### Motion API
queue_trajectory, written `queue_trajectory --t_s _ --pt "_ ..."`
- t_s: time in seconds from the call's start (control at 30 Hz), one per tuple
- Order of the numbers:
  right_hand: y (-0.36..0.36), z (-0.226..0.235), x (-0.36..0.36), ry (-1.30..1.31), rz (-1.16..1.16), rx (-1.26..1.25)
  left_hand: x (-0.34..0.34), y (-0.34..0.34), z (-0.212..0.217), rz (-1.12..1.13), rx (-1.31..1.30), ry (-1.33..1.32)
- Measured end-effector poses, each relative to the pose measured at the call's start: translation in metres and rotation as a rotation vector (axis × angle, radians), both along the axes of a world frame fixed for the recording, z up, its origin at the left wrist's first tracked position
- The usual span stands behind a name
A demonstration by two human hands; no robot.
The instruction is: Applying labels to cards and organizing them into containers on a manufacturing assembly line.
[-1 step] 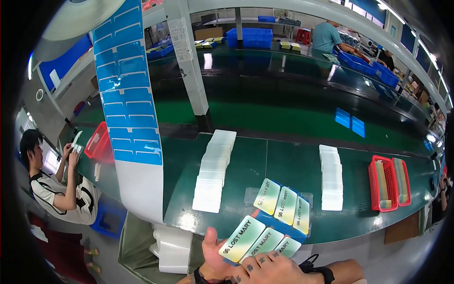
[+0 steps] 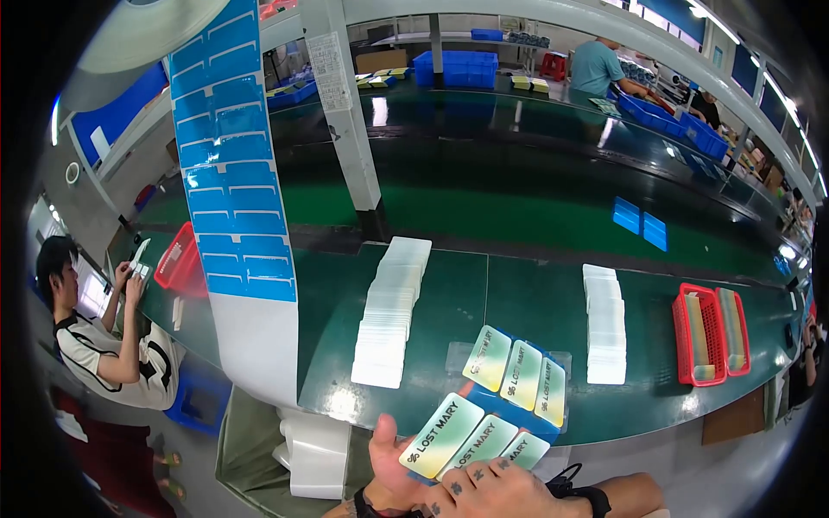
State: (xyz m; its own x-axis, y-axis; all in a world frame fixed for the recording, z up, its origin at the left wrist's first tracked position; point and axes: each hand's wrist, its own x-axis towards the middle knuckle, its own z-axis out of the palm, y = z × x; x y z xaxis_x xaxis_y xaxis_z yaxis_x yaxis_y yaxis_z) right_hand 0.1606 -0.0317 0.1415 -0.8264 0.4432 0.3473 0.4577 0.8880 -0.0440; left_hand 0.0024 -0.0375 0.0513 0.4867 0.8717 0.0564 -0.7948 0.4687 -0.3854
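Note:
Green-to-yellow printed cards (image 2: 445,432) lie in two rows on a blue film sheet (image 2: 509,406), near the table's front edge. Under the near row my left hand (image 2: 393,466) supports the film, palm up, with its thumb standing out at the left. Over the lower ends of the near cards my right hand (image 2: 492,492) is curled, its fingertips out of sight. The far row of cards (image 2: 522,375) rests over a clear plate (image 2: 458,354) on the table. Fanned white cards (image 2: 384,337) lie to the left, with another fanned row (image 2: 604,332) to the right.
Red baskets (image 2: 698,345) with upright cards stand at the right. A strip of blue labels (image 2: 233,173) hangs from a roll at the left. A white post (image 2: 341,112) rises behind the table. Blue pieces (image 2: 639,223) lie on the green belt. A co-worker (image 2: 112,337) sits left.

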Motion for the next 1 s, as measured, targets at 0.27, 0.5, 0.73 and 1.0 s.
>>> queue_trajectory --t_s 0.27,0.5,0.73,1.0 --pt "0.033 0.085 0.084 0.192 -0.040 -0.092 -0.016 0.013 -0.028 0.276 0.209 1.160" --pt "0.082 0.080 0.143 0.602 -0.502 -1.020 -0.105 -0.008 -0.084 0.426 0.081 1.812" --pt "0.235 0.090 0.141 0.494 -0.490 -0.855 -0.121 0.034 -0.060 0.550 0.296 2.253" --pt "0.354 0.090 0.263 0.301 -1.116 -0.311 -0.128 0.084 -0.044 0.526 0.653 2.614"
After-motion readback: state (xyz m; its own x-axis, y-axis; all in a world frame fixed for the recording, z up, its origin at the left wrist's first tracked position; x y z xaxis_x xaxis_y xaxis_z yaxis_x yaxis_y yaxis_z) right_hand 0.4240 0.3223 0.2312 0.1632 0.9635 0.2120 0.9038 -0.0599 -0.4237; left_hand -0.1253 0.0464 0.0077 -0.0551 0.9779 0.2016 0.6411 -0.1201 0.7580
